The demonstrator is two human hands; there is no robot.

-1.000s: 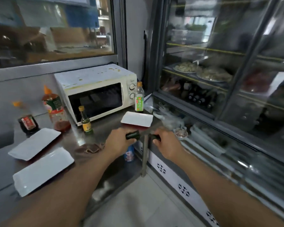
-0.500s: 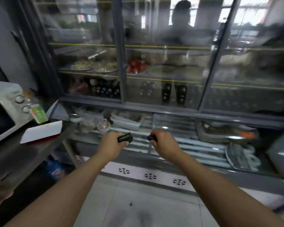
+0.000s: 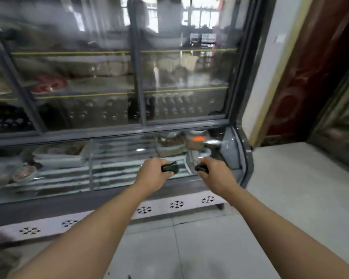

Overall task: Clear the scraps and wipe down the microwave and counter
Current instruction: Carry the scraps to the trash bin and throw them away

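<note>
Both bare forearms reach forward over a pale tiled floor (image 3: 189,248), and each hand is curled round a small dark object. The left hand (image 3: 152,175) grips a dark piece (image 3: 169,168) that looks matt, flattish and slightly ridged or folded; its long axis lies roughly level and it sticks out of the fist toward the right hand, the thumb pressing beneath it. The right hand (image 3: 216,176) holds a smaller dark lump (image 3: 201,168) with a rounder, smoother end, of which only a stub shows, pointing back toward the left hand. The two pieces are near each other but apart, with a clear gap between them; whether they are scraps or something else cannot be told through the blur. They are held in the air in front of the lower right part of a glass-fronted display fridge (image 3: 129,129), not over any counter. The fridge has a grey metal frame, sloping lower glass and yellow-edged shelves behind upright panes, with blurred plates, bowls and rows of bottles inside. Along its base runs a white strip (image 3: 175,205) with dark snowflake-shaped cutouts. To the right stand a cream wall edge (image 3: 264,67) and a dark reddish panel (image 3: 302,67).
</note>
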